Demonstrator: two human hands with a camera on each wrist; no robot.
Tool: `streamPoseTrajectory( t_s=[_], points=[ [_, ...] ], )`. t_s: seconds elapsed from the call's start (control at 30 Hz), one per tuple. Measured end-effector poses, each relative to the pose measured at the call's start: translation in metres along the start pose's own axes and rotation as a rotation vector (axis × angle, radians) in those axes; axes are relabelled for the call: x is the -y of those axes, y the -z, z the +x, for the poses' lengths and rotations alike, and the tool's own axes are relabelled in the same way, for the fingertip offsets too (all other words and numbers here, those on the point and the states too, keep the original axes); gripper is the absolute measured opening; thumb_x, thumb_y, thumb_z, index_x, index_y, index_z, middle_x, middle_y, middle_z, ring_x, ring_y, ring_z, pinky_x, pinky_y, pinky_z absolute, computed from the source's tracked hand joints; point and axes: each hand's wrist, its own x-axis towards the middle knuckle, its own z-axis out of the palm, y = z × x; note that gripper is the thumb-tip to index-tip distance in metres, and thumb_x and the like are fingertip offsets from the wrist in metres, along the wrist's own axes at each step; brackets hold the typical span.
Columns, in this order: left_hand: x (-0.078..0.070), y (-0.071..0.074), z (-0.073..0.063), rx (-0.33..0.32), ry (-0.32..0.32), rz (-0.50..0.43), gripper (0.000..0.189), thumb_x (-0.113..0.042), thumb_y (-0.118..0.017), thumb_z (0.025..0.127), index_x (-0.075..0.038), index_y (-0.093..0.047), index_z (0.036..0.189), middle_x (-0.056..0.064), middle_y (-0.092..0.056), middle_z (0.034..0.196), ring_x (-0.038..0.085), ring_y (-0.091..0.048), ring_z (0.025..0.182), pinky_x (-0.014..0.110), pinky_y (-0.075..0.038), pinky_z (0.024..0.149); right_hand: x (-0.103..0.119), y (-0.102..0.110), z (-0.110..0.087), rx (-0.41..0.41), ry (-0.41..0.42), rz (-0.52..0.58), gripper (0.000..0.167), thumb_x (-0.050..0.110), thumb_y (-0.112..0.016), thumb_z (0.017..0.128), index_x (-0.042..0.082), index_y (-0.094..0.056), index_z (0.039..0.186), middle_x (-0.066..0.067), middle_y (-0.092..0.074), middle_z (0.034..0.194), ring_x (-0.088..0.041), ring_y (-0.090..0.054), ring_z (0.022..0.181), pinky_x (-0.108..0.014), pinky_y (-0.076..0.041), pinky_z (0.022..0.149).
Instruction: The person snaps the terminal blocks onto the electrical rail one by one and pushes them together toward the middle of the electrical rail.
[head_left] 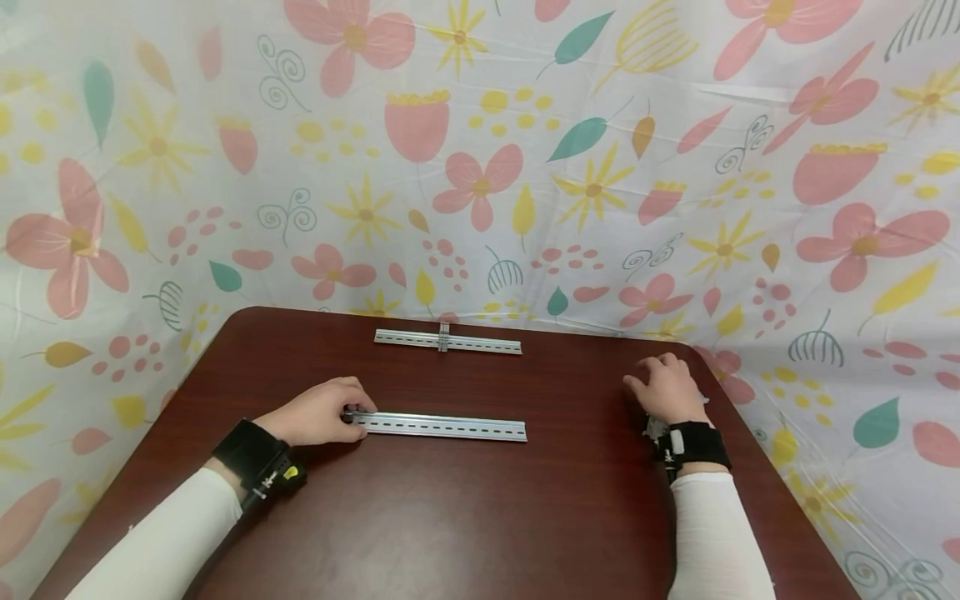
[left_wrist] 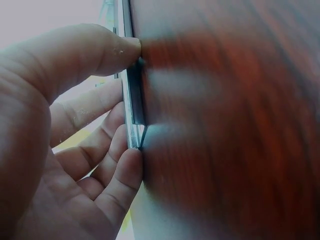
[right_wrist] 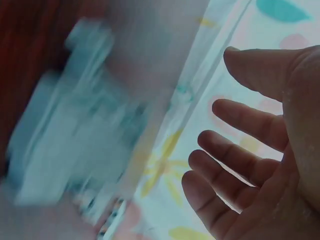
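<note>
A slotted metal DIN rail (head_left: pixel 450 427) lies across the middle of the table. At its left end my left hand (head_left: pixel 318 412) pinches it, thumb on one side and fingertips on the other; the left wrist view shows the thumb over a dark strip along the rail (left_wrist: pixel 133 135). Over the table's right side is my right hand (head_left: pixel 667 390), fingers spread and holding nothing. Near that hand, the right wrist view has a blurred pale grey blocky part (right_wrist: pixel 80 130), too smeared to tell its kind. In the head view the hand and wrist mostly cover it.
A second slotted rail (head_left: pixel 487 344) lies at the table's back, with a small metal clip-like piece (head_left: pixel 444 337) across its middle. Flower-printed cloth (head_left: pixel 480 250) hangs behind and at both sides of the dark red-brown table (head_left: pixel 465 525).
</note>
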Motion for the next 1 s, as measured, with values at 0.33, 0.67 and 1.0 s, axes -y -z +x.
streamPoseTrajectory(
  t_s=[0.33, 0.67, 1.0],
  points=[
    [0.004, -0.002, 0.001, -0.004, -0.001, 0.003, 0.023, -0.019, -0.087, 0.091, -0.023, -0.085, 0.114, -0.015, -0.065, 0.103, 0.009, -0.062, 0.096, 0.036, -0.059, 0.088, -0.046, 0.010, -0.011, -0.083, -0.097, 0.020, 0.056, 0.033, -0.064, 0.112, -0.014, -0.059, 0.143, -0.046, -0.041, 0.143, -0.068, -0.036, 0.133, -0.080, -0.040, 0.100],
    [-0.001, 0.000, 0.000, 0.001, 0.010, -0.006, 0.023, -0.018, -0.087, 0.092, -0.020, -0.085, 0.115, -0.013, -0.065, 0.103, 0.011, -0.062, 0.096, 0.036, -0.059, 0.088, -0.075, 0.008, -0.015, -0.066, -0.156, 0.032, 0.057, 0.031, -0.061, 0.114, -0.015, -0.056, 0.147, -0.050, -0.036, 0.149, -0.072, -0.031, 0.138, -0.081, -0.037, 0.105],
    [-0.001, 0.000, 0.000, 0.004, 0.023, -0.009, 0.023, -0.017, -0.087, 0.092, -0.022, -0.084, 0.115, -0.013, -0.065, 0.103, 0.011, -0.062, 0.097, 0.036, -0.059, 0.088, -0.077, 0.014, -0.019, 0.039, -0.198, 0.037, 0.065, 0.032, -0.058, 0.115, -0.016, -0.045, 0.156, -0.053, -0.023, 0.158, -0.076, -0.022, 0.143, -0.084, -0.033, 0.109]
  ],
)
